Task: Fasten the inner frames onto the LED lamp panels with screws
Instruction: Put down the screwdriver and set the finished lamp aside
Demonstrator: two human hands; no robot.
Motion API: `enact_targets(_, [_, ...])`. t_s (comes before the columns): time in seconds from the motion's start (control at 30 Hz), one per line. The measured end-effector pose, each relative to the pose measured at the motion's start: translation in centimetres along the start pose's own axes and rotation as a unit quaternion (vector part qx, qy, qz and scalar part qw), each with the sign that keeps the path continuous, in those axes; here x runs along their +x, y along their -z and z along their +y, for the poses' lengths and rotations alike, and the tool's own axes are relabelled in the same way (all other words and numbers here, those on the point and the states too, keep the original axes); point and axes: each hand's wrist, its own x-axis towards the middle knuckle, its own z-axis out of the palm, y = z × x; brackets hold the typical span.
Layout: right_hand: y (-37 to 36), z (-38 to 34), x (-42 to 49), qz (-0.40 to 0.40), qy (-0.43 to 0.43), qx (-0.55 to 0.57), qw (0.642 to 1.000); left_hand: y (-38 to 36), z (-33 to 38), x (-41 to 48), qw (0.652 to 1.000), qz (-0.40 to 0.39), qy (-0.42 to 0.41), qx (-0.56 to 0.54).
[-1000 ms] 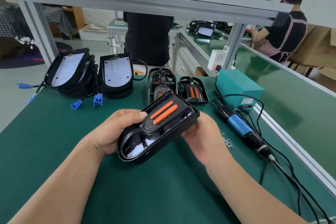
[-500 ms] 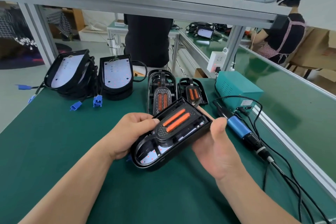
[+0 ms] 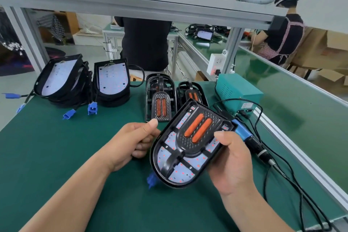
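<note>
Fingers of the right hand (image 3: 231,160) pass beneath the right rim of the lamp panel (image 3: 180,172), with the thumb (image 3: 222,136) clamped on top. The panel is held tilted at centre frame, with the inner frame (image 3: 186,147) seated in it. The left hand (image 3: 130,143) is curled beside the left rim; whether it grips cannot be told. Probably light, rigid, smooth plastic: hold it by the rims and keep off the LED face. A screwdriver (image 3: 243,133) lies at right.

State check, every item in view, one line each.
lamp panel: held off mat, inner frame seated
left hand: grips its left edge
right hand: grips its right edge
screwdriver: lying on mat, unheld
spare frames: loose on mat
bare panels: stacked, frameless
</note>
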Motion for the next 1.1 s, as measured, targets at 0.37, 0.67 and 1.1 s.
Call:
enact_targets(0.37, [1.9,-5.0,-1.0,0.089,0.122,0.034,0.988,0.2,-0.4,0.6,0.998,0.038,0.013,0.054])
enact_targets(0.67, [5.9,-11.9,-1.5,0.147,0.238,0.015,0.960,0.8,-0.6,0.8,0.998,0.011,0.012,0.053])
enact_targets(1.1, [18.4,-19.3,-1.7,0.306,0.320,0.000,0.897,4.3,-3.0,2.9,0.999,-0.005,0.017,0.032])
